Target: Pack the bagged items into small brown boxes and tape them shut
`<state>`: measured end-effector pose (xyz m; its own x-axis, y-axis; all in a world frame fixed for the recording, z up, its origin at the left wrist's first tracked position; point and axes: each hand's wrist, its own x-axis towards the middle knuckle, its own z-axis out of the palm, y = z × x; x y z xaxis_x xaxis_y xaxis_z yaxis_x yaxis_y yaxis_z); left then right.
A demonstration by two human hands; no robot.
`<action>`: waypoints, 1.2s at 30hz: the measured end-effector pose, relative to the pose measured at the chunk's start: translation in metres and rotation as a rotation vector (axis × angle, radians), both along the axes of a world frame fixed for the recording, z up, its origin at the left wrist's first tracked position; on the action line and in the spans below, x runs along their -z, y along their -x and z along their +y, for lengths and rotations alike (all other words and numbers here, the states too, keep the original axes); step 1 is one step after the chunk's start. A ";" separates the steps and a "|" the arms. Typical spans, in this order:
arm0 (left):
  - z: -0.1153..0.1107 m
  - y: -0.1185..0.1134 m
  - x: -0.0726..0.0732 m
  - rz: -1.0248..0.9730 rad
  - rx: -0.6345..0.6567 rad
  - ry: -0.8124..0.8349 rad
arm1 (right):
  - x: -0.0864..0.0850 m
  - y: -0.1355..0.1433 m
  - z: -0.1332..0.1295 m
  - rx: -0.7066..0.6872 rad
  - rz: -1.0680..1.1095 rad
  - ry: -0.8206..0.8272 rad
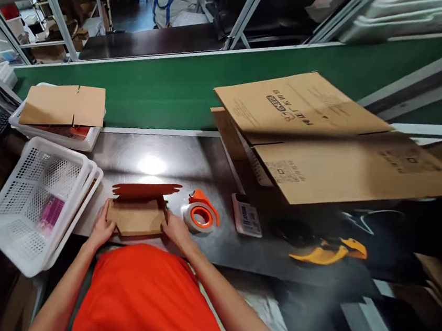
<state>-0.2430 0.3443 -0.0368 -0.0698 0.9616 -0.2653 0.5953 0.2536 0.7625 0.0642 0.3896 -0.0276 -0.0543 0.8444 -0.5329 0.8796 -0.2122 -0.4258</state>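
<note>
A small cardboard box [138, 219] with its lid flap [145, 189] raised at the back sits at the front edge of the metal table [127, 153]. On its left end my left hand [101, 225] grips the cardboard, fingers closed against the side. The right end is held by my right hand [175, 229], whose fingertips are partly hidden behind the box wall. Just right of that hand lies an orange tape dispenser [202, 217] with a roll of clear tape.
White baskets [19, 207] stand at the left, one with a purple packet [51, 213]. Flat cardboard [65, 106] lies on another basket behind. A large open carton [326, 140] fills the right. A labelled device [246, 216] and a yellow tape dispenser [328, 253] lie on the table.
</note>
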 end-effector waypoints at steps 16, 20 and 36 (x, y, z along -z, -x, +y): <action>0.001 -0.016 0.024 0.225 0.145 0.071 | 0.005 0.013 -0.025 -0.109 -0.081 -0.003; -0.004 -0.036 0.025 0.311 0.105 0.069 | 0.003 0.015 -0.027 -0.094 -0.093 -0.001; 0.000 -0.056 0.016 0.615 0.281 0.112 | -0.008 0.017 -0.031 -0.089 -0.080 -0.016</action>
<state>-0.1868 0.3440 -0.0523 0.0088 0.9345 -0.3559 0.9664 0.0835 0.2431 0.0471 0.3590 -0.0193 -0.0875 0.8467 -0.5248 0.9261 -0.1249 -0.3559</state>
